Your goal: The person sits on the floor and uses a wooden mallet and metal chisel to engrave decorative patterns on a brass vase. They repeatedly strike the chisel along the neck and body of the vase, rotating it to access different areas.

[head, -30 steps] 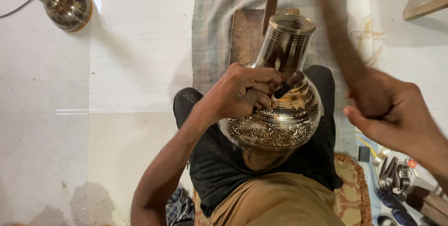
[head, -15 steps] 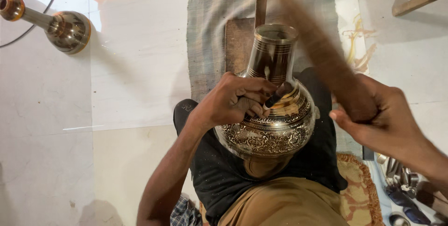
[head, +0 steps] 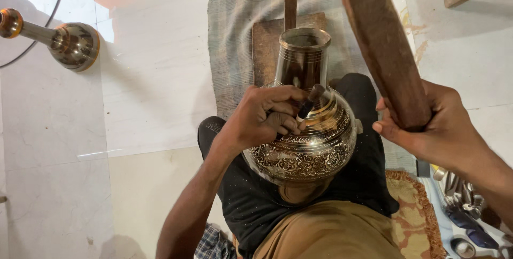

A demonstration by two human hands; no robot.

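At centre frame, your left hand (head: 264,117) is pinching a small chisel (head: 310,103) against the engraved brass vase (head: 304,141) resting on your lap. Your right hand (head: 427,128), gripping a wooden mallet (head: 382,45), is now raising it higher than half a second ago, suggesting another strike is coming.

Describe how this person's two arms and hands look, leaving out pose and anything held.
Both forearms are bare, with no sleeves in view. The left hand and right hand wear no gloves, and no rings, watch or bracelets show. Fingernails are short. Upper arms lie outside the picture, so any sleeve higher up cannot be told.
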